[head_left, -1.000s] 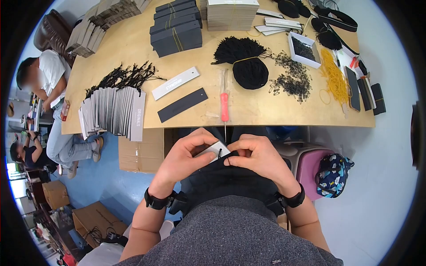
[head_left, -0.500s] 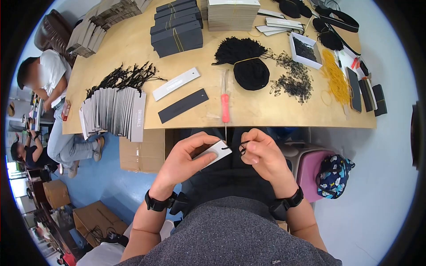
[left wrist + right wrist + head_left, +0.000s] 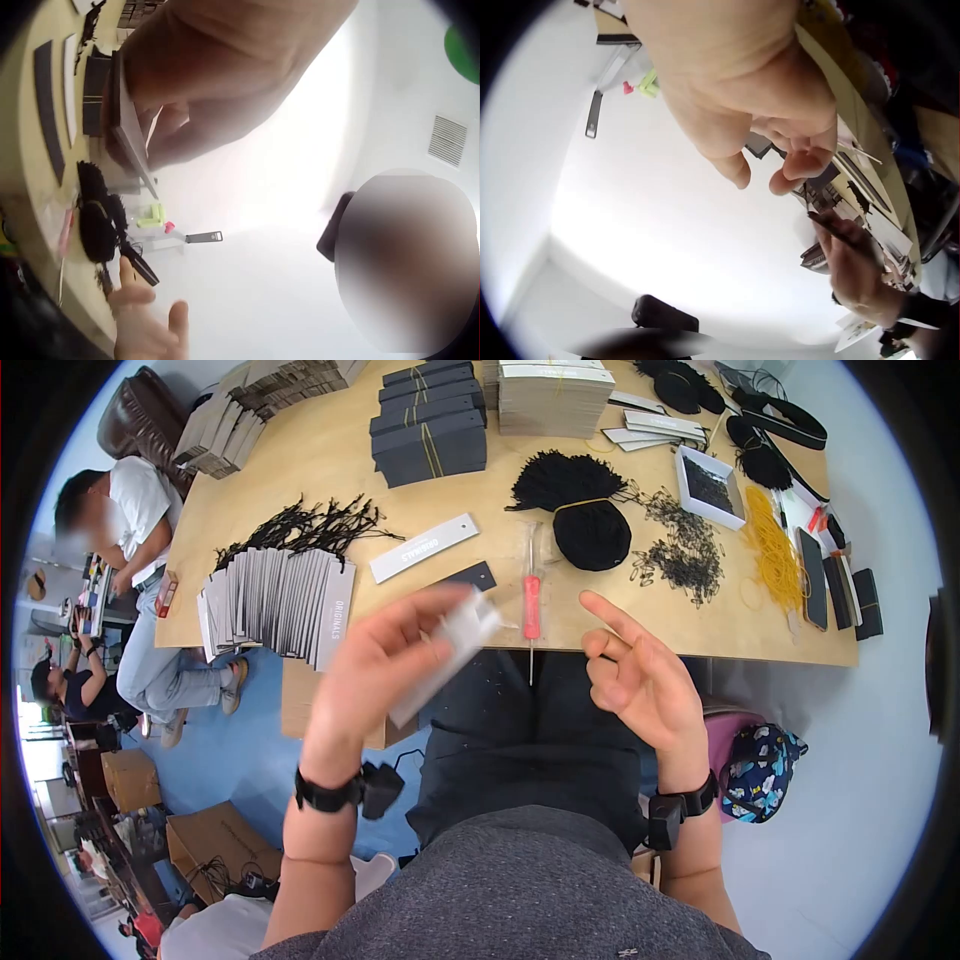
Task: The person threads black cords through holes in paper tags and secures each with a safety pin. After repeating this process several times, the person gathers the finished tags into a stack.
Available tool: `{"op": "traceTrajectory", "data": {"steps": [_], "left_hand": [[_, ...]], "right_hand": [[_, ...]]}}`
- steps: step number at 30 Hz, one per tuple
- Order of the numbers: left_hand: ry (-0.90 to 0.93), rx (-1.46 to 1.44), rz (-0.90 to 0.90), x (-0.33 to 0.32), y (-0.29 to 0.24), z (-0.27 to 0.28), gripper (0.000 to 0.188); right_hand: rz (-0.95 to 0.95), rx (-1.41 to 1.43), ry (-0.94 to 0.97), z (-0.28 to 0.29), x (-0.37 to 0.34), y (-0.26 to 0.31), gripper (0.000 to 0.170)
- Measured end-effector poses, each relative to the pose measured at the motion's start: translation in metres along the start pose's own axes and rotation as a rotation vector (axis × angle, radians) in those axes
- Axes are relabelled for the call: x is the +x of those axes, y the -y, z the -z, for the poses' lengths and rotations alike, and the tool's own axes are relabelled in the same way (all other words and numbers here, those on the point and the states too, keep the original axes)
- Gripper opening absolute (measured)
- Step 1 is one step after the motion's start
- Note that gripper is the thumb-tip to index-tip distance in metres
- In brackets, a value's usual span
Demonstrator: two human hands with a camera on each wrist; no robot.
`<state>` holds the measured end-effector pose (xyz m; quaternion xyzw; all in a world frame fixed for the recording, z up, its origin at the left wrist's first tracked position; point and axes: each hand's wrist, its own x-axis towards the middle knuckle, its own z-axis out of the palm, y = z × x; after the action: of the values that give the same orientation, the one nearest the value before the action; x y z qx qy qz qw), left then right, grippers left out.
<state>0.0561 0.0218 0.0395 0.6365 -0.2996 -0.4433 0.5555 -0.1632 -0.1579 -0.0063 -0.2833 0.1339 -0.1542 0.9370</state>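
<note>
The left hand (image 3: 385,660) grips a pale card (image 3: 462,635), with the thumb on one side and the fingers on the other. The card is tilted and looks blurry, so its words cannot be read. The right hand (image 3: 645,680) is open, well apart from the card. Its pointing finger sticks out and its other fingers are loosely bent.

Past the left hand, a dark card (image 3: 472,576) lies on the tabletop (image 3: 740,615), partly hidden by that hand. Just beyond it is a white card (image 3: 425,548) with letters on it. Farther to the left of the left hand, a row of pale cards (image 3: 285,600) has black strings (image 3: 310,528) at the top.

A tool with a red handle (image 3: 532,608) lies between the two hands, a bit farther away. Past the right hand is a big black bunch of string (image 3: 592,535). To the right of that bunch are lots of little dark loops (image 3: 680,550), and then a yellow pile of bands (image 3: 775,550).
</note>
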Motion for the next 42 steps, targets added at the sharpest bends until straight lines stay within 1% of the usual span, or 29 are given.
{"op": "traceTrajectory", "data": {"steps": [1,2,3,4,5,7,8,10,12,13,14,15,16,17,18,19,21,22,23,24,25,26,28,31,33,34,36,39,42], "left_hand": [[-0.042,-0.075,-0.158,0.015,0.003,0.01,0.049],[-0.126,-0.016,-0.2,0.027,-0.003,0.024,0.05],[-0.2,-0.045,-0.265,0.038,-0.01,0.035,0.051],[-0.282,-0.13,-0.339,0.044,-0.022,0.036,0.052],[-0.322,-0.122,-0.401,0.046,-0.028,0.043,0.052],[-0.41,0.01,-0.41,0.041,-0.032,0.058,0.052],[-0.41,0.015,-0.408,0.038,-0.028,0.065,0.052],[-0.597,0.527,-0.333,0.03,-0.009,0.074,0.05],[-0.64,0.808,-0.313,0.022,0.015,0.071,0.052],[-0.673,0.938,-0.294,0.02,0.029,0.071,0.054],[-0.67,0.931,-0.294,0.019,0.043,0.071,0.054],[-0.712,1.075,-0.328,0.019,0.057,0.071,0.055],[-0.752,1.217,-0.36,0.019,0.065,0.069,0.056],[-0.752,1.206,-0.356,0.02,0.068,0.066,0.056],[-0.783,1.221,-0.335,0.021,0.071,0.063,0.057],[-0.815,1.24,-0.317,0.023,0.072,0.06,0.058],[-0.859,1.282,-0.28,0.023,0.067,0.054,0.057],[-0.901,1.329,-0.242,0.023,0.062,0.048,0.057],[-0.898,1.327,-0.245,0.021,0.054,0.042,0.057],[-0.873,1.295,-0.358,0.019,0.044,0.032,0.053],[-0.848,1.26,-0.469,0.017,0.038,0.023,0.05],[-0.848,1.256,-0.468,0.015,0.035,0.013,0.05],[-0.569,0.921,-0.596,0.013,0.032,-0.004,0.043],[-0.21,0.332,-0.479,0.017,0.039,-0.036,0.032],[-0.025,-0.132,-0.131,0.02,0.033,-0.058,0.029],[-0.024,-0.133,-0.132,0.023,0.032,-0.064,0.029],[0.088,-0.19,-0.058,0.031,0.031,-0.073,0.03],[0.096,-0.119,-0.116,0.035,0.034,-0.079,0.031],[0.101,-0.101,-0.106,0.035,0.036,-0.079,0.031]], "right_hand": [[0.0,0.001,0.009,0.0,0.001,-0.001,0.055],[-0.029,-0.133,0.093,0.002,-0.001,-0.001,0.06],[-0.054,-0.27,0.174,0.002,-0.003,-0.001,0.065],[-0.089,-0.313,0.207,0.001,-0.006,-0.002,0.059],[-0.085,-0.315,0.207,0.002,-0.01,-0.004,0.059],[-0.126,-0.377,0.165,0.004,-0.016,-0.011,0.053],[-0.13,-0.387,0.136,0.004,-0.018,-0.011,0.044],[-0.129,-0.444,0.102,0.006,-0.019,-0.01,0.04],[-0.128,-0.508,0.06,0.007,-0.017,-0.009,0.035],[-0.068,-0.638,-0.019,0.005,-0.013,-0.008,0.029],[-0.008,-0.77,-0.099,0.003,-0.008,-0.007,0.022],[-0.011,-0.777,-0.104,0.002,-0.002,-0.006,0.022],[0.216,-1.092,-0.209,0.0,0.005,-0.004,0.018],[0.45,-1.4,-0.31,-0.001,0.013,-0.004,0.014],[0.603,-1.493,-0.396,-0.002,0.023,-0.007,0.011],[0.6,-1.499,-0.396,0.0,0.031,-0.006,0.011],[0.82,-1.74,-0.493,0.004,0.044,-0.003,0.013],[0.821,-1.741,-0.496,0.007,0.051,-0.002,0.013],[0.915,-1.813,-0.503,0.01,0.057,0.0,0.014],[1.009,-1.886,-0.507,0.012,0.06,0.001,0.014],[1.008,-1.89,-0.508,0.013,0.062,0.002,0.014],[1.004,-1.911,-0.512,0.015,0.062,0.002,0.014],[1.001,-1.932,-0.507,0.012,0.062,0.002,0.014],[0.923,-1.839,-0.505,0.002,0.05,-0.002,0.014],[0.909,-1.814,-0.459,-0.002,0.044,-0.005,0.015],[0.91,-1.815,-0.46,-0.002,0.043,-0.007,0.015],[0.952,-1.777,-0.465,-0.001,0.041,-0.009,0.015],[0.999,-1.804,-0.502,0.002,0.047,-0.002,0.015],[1.005,-1.888,-0.486,0.015,0.059,0.002,0.015]]}}
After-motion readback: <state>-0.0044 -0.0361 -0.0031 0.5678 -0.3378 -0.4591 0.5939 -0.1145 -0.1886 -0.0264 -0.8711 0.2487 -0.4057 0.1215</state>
